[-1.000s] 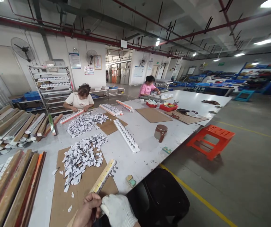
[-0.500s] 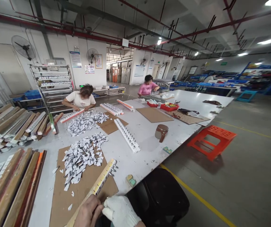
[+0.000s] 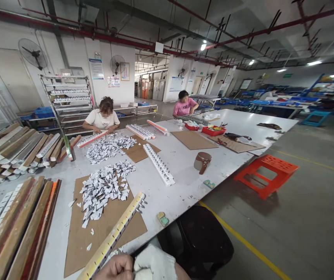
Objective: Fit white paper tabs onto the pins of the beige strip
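Observation:
A long yellow-topped strip point(image 3: 116, 232) with dark slots along it lies slanted over a brown cardboard sheet point(image 3: 78, 237). Small grey pieces stick out from its far end. My left hand point(image 3: 116, 267), bare, is at the bottom edge beside the strip's near end, its fingers curled closed. My right hand point(image 3: 155, 261), in a white knitted glove, is closed close against the left fingertips. Whatever lies between the fingers is too small or hidden to make out. Past the strip, a heap of small white-and-grey cut pieces point(image 3: 105, 190) covers part of the cardboard.
Wooden bars point(image 3: 23, 225) lie at left, with a larger stack behind. A white strip with pegs point(image 3: 159, 165), a brown mug-like vessel point(image 3: 202, 161) and red trays point(image 3: 213, 131) stand on the table. Two people sit across it. A black stool point(image 3: 204, 233) and red stool point(image 3: 268, 175) are at right.
Both hands have drawn down toward the bottom edge, uncovering more of the yellow strip. The view has shifted slightly. The strip stays on the cardboard.

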A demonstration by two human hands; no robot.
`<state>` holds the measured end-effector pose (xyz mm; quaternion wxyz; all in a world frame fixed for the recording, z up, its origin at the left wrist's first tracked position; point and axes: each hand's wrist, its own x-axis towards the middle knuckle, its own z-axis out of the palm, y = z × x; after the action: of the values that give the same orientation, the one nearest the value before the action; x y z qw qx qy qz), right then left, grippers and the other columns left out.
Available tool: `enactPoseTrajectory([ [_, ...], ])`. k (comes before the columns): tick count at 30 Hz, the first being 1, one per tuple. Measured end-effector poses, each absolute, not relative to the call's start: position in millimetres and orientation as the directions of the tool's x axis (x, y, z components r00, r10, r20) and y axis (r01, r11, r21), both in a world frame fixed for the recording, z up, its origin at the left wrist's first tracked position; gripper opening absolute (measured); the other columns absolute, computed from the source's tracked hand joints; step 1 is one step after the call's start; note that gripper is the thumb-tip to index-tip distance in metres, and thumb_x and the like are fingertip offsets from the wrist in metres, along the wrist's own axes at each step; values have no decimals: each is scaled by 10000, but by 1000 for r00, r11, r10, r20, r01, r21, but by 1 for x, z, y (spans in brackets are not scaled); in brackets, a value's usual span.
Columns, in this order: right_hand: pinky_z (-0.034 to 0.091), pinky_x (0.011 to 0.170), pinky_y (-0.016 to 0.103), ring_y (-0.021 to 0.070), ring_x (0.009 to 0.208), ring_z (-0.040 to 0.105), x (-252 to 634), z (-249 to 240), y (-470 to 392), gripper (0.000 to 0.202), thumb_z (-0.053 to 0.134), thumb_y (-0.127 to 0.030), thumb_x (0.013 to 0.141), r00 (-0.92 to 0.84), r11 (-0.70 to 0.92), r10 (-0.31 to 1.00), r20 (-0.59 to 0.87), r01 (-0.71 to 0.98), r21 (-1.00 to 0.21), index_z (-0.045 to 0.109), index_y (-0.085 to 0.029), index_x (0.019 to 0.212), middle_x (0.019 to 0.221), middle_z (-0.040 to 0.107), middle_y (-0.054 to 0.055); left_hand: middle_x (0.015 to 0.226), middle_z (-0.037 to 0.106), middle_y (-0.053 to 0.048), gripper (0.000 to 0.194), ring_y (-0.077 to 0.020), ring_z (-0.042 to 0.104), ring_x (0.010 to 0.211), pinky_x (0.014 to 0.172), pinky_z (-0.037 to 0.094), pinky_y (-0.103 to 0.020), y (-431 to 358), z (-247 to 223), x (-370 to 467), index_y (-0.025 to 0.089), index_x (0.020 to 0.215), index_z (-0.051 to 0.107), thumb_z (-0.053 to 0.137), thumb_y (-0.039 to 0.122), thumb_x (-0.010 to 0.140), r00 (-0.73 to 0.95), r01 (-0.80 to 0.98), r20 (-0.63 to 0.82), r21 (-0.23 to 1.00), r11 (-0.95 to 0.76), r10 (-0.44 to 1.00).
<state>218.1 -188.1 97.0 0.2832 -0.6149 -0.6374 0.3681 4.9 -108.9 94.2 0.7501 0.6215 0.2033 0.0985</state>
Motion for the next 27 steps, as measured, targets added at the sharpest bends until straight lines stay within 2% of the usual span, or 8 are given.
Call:
enactPoseTrajectory([
  [3, 600, 742, 324, 149, 823, 682, 213, 95, -189, 336, 623, -478, 1004, -71, -60, 990, -118, 552, -832, 678, -174, 1135, 1036, 715, 45, 482, 442, 91, 621, -81, 362, 426, 505, 250, -239, -115, 92, 17, 244, 742, 432, 749, 776, 708, 749, 32, -223, 953, 302, 624],
  [5, 604, 778, 348, 176, 889, 684, 208, 91, -186, 338, 633, -463, 1001, -73, -86, 986, -147, 533, -841, 669, -165, 1157, 1097, 699, 47, 495, 461, 81, 578, -82, 398, 435, 520, 294, -236, -119, 95, 23, 230, 710, 460, 713, 747, 763, 573, 97, -170, 985, 140, 802],
  [7, 590, 767, 340, 180, 880, 676, 204, 86, -181, 333, 645, -467, 988, -82, -110, 981, -177, 515, -850, 683, -160, 1111, 1074, 702, 41, 546, 513, 48, 511, -110, 468, 501, 548, 361, -243, -121, 99, 26, 222, 716, 501, 572, 695, 896, 496, 225, -117, 974, 3, 860],
  [13, 422, 561, 220, 106, 545, 592, 208, 78, -153, 317, 464, -384, 1023, -34, -270, 935, -352, 577, -771, 693, -199, 907, 676, 689, -24, 630, 616, 13, 386, -150, 575, 541, 586, 465, -265, -97, 98, 31, 226, 802, 567, 362, 465, 1026, 548, 520, -109, 821, -236, 829],
  [16, 435, 577, 223, 120, 579, 633, 216, 76, -129, 395, 337, -389, 1071, 100, -328, 929, -356, 669, -667, 673, -192, 1005, 789, 737, 28, 919, 721, -76, 291, -234, 691, 848, 795, 525, -342, -59, 88, 40, 196, 1087, 621, 513, 441, 976, 511, 590, -68, 753, -292, 857],
  [18, 454, 663, 244, 164, 739, 695, 217, 75, -114, 362, 352, -328, 1069, 202, -350, 929, -309, 748, -564, 676, -169, 1052, 913, 761, 99, 1127, 702, -142, 443, -293, 673, 1026, 907, 518, -393, -34, 81, 46, 167, 1159, 616, 731, 438, 828, 526, 621, -48, 704, -345, 849],
  [21, 453, 723, 285, 229, 883, 730, 214, 72, -100, 319, 383, -205, 1039, 274, -360, 928, -254, 838, -410, 674, -124, 1140, 1002, 764, 175, 1118, 692, -145, 402, -299, 671, 998, 909, 528, -390, -11, 73, 53, 156, 1011, 661, 825, 347, 697, 593, 633, -64, 653, -415, 803],
  [27, 467, 669, 288, 236, 851, 765, 207, 65, -96, 294, 430, -177, 1012, 259, -318, 932, -253, 920, -230, 675, -151, 1172, 969, 780, 160, 1075, 689, -99, 242, -246, 678, 936, 869, 538, -341, -6, 69, 53, 174, 964, 681, 698, 332, 782, 643, 635, -78, 611, -473, 762],
])
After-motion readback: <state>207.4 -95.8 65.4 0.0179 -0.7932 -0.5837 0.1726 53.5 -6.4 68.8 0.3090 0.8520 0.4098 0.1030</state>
